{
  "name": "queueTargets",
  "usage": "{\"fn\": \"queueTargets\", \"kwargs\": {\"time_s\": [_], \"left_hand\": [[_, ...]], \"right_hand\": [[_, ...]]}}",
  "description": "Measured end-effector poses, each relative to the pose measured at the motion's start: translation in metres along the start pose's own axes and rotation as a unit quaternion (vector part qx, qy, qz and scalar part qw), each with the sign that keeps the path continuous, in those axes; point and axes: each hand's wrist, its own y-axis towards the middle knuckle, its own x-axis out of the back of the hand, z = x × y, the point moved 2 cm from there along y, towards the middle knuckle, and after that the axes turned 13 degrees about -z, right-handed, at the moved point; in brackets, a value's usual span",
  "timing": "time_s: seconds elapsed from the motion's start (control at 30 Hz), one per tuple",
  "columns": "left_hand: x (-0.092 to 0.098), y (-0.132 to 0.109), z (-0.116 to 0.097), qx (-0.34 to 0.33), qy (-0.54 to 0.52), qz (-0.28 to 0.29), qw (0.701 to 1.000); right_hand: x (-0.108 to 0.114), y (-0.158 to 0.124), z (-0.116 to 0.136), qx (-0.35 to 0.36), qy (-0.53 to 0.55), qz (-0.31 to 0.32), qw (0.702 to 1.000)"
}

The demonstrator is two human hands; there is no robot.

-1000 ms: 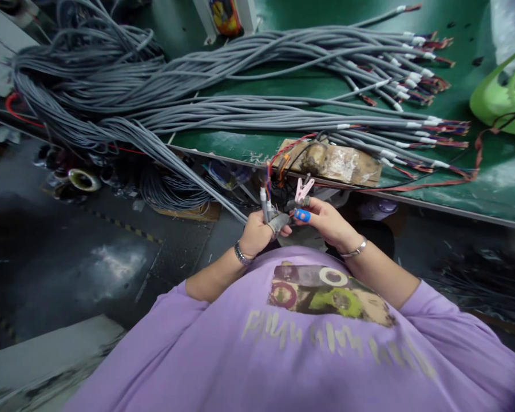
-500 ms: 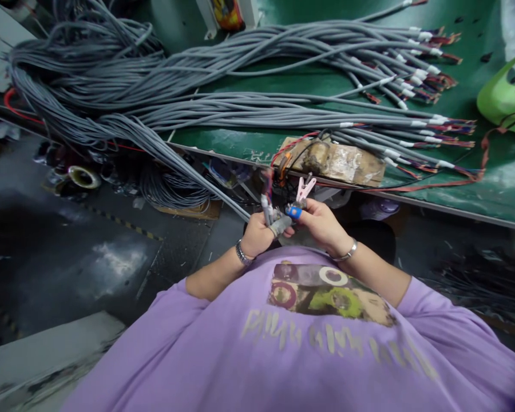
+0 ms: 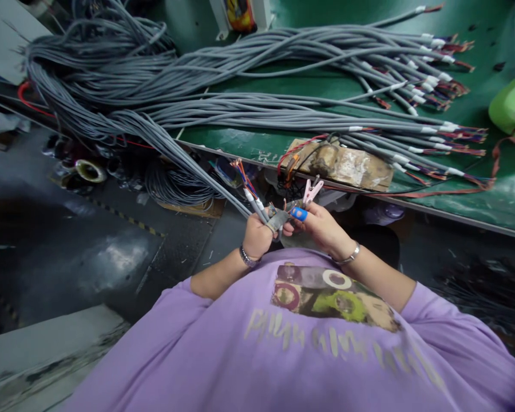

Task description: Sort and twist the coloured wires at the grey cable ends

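Note:
My left hand (image 3: 256, 234) is closed round the ends of two or three grey cables (image 3: 253, 203), whose stripped coloured wires fan out up and left. A grey finger cover sits on its thumb. My right hand (image 3: 321, 226) is pinched close against the left one, wearing a blue finger cover (image 3: 299, 214). A pink clip (image 3: 312, 189) with wires stands just above the right fingers. What the right fingers grip is too small to name.
Large bundles of grey cables (image 3: 240, 109) lie across the green bench (image 3: 249, 143) and hang off its left edge. A taped brown block (image 3: 343, 163) with red and black wires sits at the bench edge. A green plastic object (image 3: 512, 106) is at far right. Dark floor lies to the left.
The cable ends in my left hand have tilted from upright towards the left, with the coloured wires now fanned out. Both hands stay close together at the bench edge.

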Motion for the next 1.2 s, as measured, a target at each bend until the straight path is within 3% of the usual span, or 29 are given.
{"fn": "queueTargets", "kwargs": {"time_s": [0.17, 0.4, 0.67, 0.77, 0.9, 1.03, 1.2], "left_hand": [[-0.003, -0.002, -0.006, -0.010, 0.036, 0.029, 0.999], [-0.006, -0.003, -0.018, 0.004, 0.072, 0.095, 0.993], [-0.003, -0.002, 0.000, -0.016, 0.027, 0.016, 0.999], [-0.001, -0.001, 0.002, -0.006, 0.010, 0.000, 1.000], [0.002, 0.000, -0.002, 0.013, -0.017, -0.013, 1.000], [0.001, 0.000, -0.011, 0.019, -0.038, 0.034, 0.999], [-0.013, 0.005, -0.029, 0.006, -0.002, 0.124, 0.992]], "right_hand": [[-0.010, 0.003, 0.004, -0.004, 0.033, 0.021, 0.999], [-0.009, 0.001, 0.002, 0.022, 0.029, 0.002, 0.999], [-0.010, 0.004, -0.006, 0.015, 0.056, -0.044, 0.997], [-0.004, 0.005, -0.007, -0.004, 0.047, 0.003, 0.999], [0.020, 0.007, -0.009, -0.073, 0.029, 0.085, 0.993], [0.042, 0.016, -0.003, -0.101, 0.083, -0.001, 0.991], [0.032, 0.023, 0.014, -0.045, 0.075, -0.070, 0.994]]}}
